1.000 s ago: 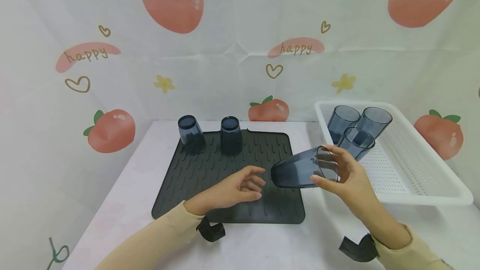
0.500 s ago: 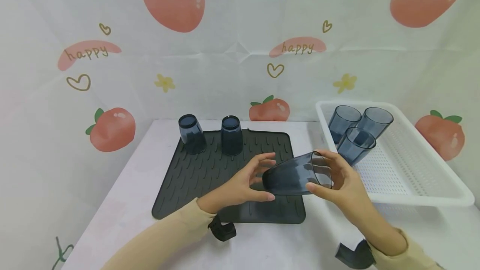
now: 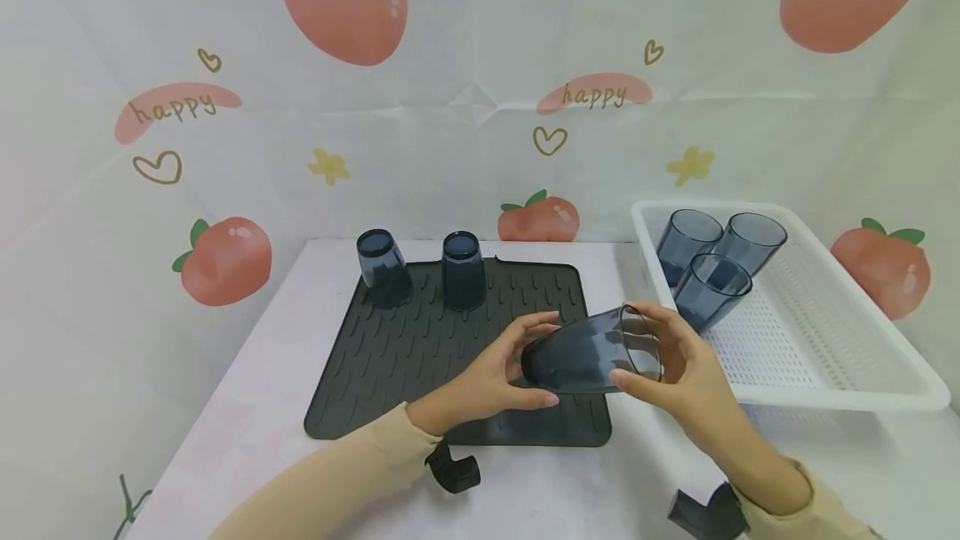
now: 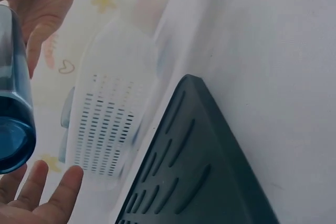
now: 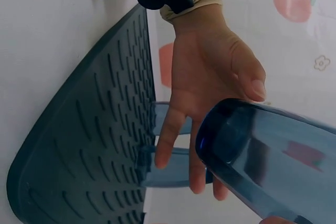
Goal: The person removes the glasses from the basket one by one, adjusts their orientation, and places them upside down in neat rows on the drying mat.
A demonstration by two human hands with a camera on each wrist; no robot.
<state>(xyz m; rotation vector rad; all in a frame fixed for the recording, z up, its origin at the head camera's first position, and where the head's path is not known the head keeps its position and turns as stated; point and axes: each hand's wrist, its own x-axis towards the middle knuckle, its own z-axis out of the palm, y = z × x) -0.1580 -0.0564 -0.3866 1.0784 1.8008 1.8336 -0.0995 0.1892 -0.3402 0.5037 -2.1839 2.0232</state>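
Observation:
My right hand (image 3: 690,369) grips a blue-tinted drinking glass (image 3: 577,354) near its rim. The glass lies tilted almost sideways in the air, its dark base pointing left, above the right part of a black drying mat (image 3: 397,390). My left hand (image 3: 491,377) is held around that base, thumb in front and fingers behind. The right wrist view shows the left fingers (image 5: 197,163) spread and fairly straight beside the base; whether they touch it I cannot tell. Two more glasses, one at left (image 3: 384,273) and another (image 3: 462,273) beside it, stand upside down at the mat's back.
A white perforated basket (image 3: 847,398) stands on the right of the white table (image 3: 247,382). Several similar things are absent from its front part; three glasses (image 3: 712,294) lean mouth up in its back left corner. A printed cloth (image 3: 450,148) hangs behind.
My left hand has moved right to the base of the glass. The right hand has brought the glass slightly left and down. In the last half second both have barely moved.

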